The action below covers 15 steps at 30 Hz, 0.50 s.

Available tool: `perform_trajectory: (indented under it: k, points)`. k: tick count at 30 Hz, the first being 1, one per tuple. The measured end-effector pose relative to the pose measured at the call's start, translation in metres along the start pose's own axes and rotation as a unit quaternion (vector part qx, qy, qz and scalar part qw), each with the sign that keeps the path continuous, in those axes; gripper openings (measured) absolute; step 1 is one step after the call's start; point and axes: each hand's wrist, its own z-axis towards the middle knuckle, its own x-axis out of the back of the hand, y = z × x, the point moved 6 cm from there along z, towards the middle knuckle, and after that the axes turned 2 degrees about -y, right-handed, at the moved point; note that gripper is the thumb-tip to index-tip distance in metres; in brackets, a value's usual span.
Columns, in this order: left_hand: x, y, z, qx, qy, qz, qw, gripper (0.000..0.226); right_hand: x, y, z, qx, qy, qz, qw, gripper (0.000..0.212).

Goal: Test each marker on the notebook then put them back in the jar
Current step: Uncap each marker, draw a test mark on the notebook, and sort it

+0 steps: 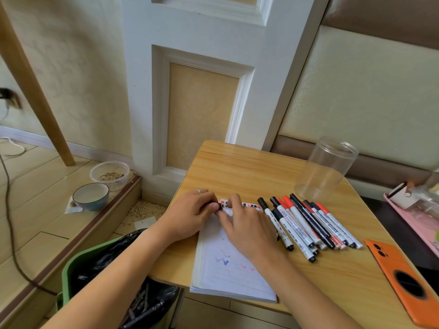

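Orange phone case (403, 279) lying flat at the table's (240, 167) near right corner. Pink tray (414, 225) just off the right edge, holding a small white box (401, 197). Green bin (78, 264) with black liner below the left edge. On the floor, blue-rimmed bowl (91, 195) beside clear container (109, 173) of grain.

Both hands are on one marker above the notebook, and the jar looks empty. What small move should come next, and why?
Probably pull the cap off. The left hand and right hand both pinch one marker over the top of the notebook, as if separating cap and barrel. The page carries only a few blue and red test marks, the pile of markers lies beside it, and the jar holds none.
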Motion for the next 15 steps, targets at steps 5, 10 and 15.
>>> perform_trajectory:
  k: [5, 10, 15]
  points:
    - [0.017, -0.014, 0.007, 0.053, 0.065, 0.049, 0.995, 0.022, 0.001, 0.0, 0.0, -0.025, -0.025, -0.017, 0.999, 0.032]
    - [0.007, -0.019, 0.029, 0.132, 0.081, 0.092, 0.984, 0.012, 0.0, -0.005, 0.001, 0.01, -0.032, -0.018, 0.999, 0.025]
    - [-0.009, -0.018, 0.056, 0.166, 0.059, 0.117, 0.977, 0.019, 0.001, -0.013, -0.003, 0.064, -0.018, 0.017, 0.998, 0.016]
